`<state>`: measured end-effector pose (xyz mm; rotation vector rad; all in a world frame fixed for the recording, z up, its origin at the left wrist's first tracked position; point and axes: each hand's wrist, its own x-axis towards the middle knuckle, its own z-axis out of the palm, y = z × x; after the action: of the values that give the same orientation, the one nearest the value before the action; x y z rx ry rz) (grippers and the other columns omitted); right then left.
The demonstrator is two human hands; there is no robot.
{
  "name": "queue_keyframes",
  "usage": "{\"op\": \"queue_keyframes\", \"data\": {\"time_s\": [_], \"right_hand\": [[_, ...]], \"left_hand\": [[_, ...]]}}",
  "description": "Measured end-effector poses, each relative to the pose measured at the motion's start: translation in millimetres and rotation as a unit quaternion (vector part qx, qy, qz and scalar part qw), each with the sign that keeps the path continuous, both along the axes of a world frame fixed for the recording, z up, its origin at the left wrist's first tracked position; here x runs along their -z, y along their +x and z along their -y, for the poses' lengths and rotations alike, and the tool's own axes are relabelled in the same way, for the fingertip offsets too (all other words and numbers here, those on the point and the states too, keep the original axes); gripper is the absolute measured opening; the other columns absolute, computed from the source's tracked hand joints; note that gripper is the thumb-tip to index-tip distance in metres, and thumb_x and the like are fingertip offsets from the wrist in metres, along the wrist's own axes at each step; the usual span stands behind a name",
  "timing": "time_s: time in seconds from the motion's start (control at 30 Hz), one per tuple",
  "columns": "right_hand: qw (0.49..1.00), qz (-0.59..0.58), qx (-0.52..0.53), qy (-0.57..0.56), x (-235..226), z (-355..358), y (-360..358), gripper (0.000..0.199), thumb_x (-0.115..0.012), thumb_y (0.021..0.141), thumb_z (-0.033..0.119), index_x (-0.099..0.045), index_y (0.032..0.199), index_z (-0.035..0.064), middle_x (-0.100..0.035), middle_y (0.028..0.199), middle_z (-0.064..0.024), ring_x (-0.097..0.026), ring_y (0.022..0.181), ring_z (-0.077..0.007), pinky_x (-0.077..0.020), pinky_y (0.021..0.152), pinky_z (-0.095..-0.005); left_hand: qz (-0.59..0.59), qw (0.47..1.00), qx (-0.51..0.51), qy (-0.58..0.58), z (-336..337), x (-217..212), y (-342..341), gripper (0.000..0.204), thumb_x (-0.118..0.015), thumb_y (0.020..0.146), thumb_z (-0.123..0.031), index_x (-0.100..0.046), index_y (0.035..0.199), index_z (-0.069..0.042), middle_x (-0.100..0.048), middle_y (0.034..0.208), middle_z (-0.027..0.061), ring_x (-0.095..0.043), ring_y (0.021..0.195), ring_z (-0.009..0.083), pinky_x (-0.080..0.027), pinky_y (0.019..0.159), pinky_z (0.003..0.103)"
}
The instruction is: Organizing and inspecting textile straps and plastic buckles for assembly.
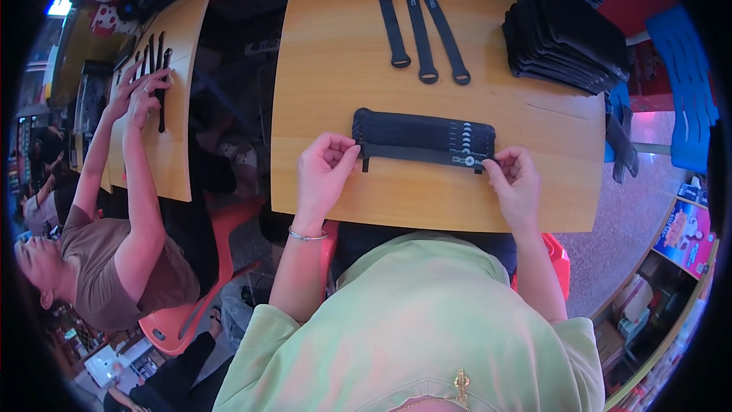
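A row of overlapping black straps (415, 133) lies crosswise on the wooden table in front of me, with pale printing near the right end. At their left end, my left hand (326, 170) is closed, thumb and fingertips pinching the nearest strap. My right hand (515, 179) pinches the same strap's other end, at the lower right corner. Small dark tabs poke out below the row at both ends. Farther back on the table lie three loose black straps (418, 27), each with a rounded slotted end toward me.
A tall pile of black straps (564, 42) stands at the table's (328, 61) back right, with more black bundles behind it. To the left, a co-worker (126, 267) handles black straps at another table (179, 152). Blue slotted sheeting (682, 91) hangs at the far right.
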<state>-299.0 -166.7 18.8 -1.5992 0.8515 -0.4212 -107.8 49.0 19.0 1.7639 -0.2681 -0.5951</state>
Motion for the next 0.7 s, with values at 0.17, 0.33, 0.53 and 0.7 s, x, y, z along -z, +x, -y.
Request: {"op": "queue_keyframes", "data": {"time_s": [0.17, 0.33, 0.53, 0.7], "right_hand": [[1.0, -0.011, 0.0, -0.016, -3.0, -1.2, 3.8, 0.019, -0.069, 0.081, 0.002, -0.052, 0.089, 0.0028, -0.055, 0.073, 0.002, -0.052, 0.062, -0.0028, -0.0427, 0.055, -0.0171], [0.999, -0.031, 0.004, -0.033, -2.3, -1.2, 5.6, 0.019, -0.07, 0.08, 0.004, -0.053, 0.088, 0.003, -0.055, 0.072, 0.0025, -0.052, 0.061, -0.0027, -0.042, 0.054, -0.0173], [0.997, -0.05, 0.007, -0.054, -3.9, -1.1, 6.6, 0.02, -0.071, 0.08, 0.005, -0.054, 0.088, 0.0029, -0.056, 0.071, 0.0022, -0.052, 0.06, -0.0029, -0.0424, 0.053, -0.0176], [0.996, -0.056, 0.01, -0.064, -1.9, -1.7, 7.2, 0.02, -0.072, 0.079, 0.006, -0.054, 0.087, 0.0025, -0.057, 0.071, 0.0008, -0.053, 0.059, -0.0043, -0.043, 0.052, -0.0187]], "left_hand": [[0.02, 1.0, -0.003, -0.001, -1.0, 7.0, 2.5, 0.007, -0.065, 0.082, 0.0, -0.059, 0.086, 0.001, -0.06, 0.071, -0.0008, -0.056, 0.06, 0.0031, -0.044, 0.055, 0.016], [0.027, 1.0, -0.005, 0.005, -0.2, 10.2, 4.5, 0.007, -0.065, 0.082, 0.0, -0.06, 0.086, 0.001, -0.059, 0.07, -0.0013, -0.055, 0.059, 0.0024, -0.043, 0.054, 0.016], [0.031, 0.999, -0.009, 0.016, 2.1, 9.1, 2.6, 0.006, -0.065, 0.082, 0.001, -0.06, 0.085, 0.001, -0.059, 0.07, -0.0016, -0.054, 0.058, 0.0017, -0.041, 0.053, 0.016], [0.036, 0.999, -0.022, 0.011, 2.9, 9.7, -0.7, 0.006, -0.065, 0.082, 0.001, -0.06, 0.084, 0.001, -0.058, 0.069, -0.0022, -0.052, 0.057, 0.001, -0.04, 0.052, 0.016]]}}
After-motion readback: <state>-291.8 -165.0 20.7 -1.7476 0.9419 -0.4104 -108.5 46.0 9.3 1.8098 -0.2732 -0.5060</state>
